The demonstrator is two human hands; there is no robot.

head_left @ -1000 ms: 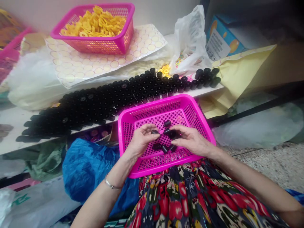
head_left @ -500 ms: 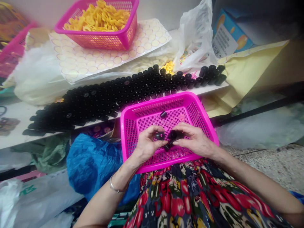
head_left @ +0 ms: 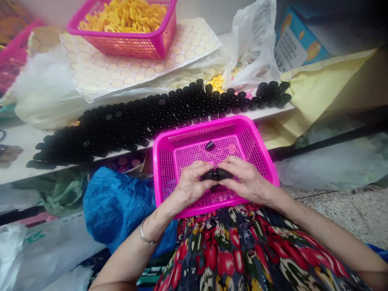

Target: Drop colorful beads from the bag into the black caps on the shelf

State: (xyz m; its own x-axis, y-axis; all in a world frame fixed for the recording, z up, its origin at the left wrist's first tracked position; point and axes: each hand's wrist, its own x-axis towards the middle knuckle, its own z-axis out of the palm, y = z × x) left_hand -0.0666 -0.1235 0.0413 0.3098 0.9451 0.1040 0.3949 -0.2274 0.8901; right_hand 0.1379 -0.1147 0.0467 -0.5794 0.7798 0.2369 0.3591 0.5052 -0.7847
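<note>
A magenta mesh basket (head_left: 260, 157) rests on my lap over a flowered skirt. Both hands are inside it, fingertips meeting. My left hand (head_left: 189, 186) and my right hand (head_left: 245, 180) are closed on a small black tube (head_left: 217, 174), pressing its two black pieces together end to end. One loose black cap (head_left: 209, 145) lies on the basket floor behind my hands. Rows of many finished black tubes (head_left: 145, 119) lie side by side on the white shelf just beyond the basket.
A pink basket of yellow rings (head_left: 127, 20) sits on a sheet of round stickers (head_left: 121, 72) at the back. White plastic bags (head_left: 251, 44), a blue carton (head_left: 300, 42) and a yellow envelope (head_left: 321, 89) lie at right. A blue bag (head_left: 115, 210) fills the space below the shelf.
My hands have come together: the two black pieces held apart a second ago are now joined between my fingertips. The loose pieces under my hands are gone from sight.
</note>
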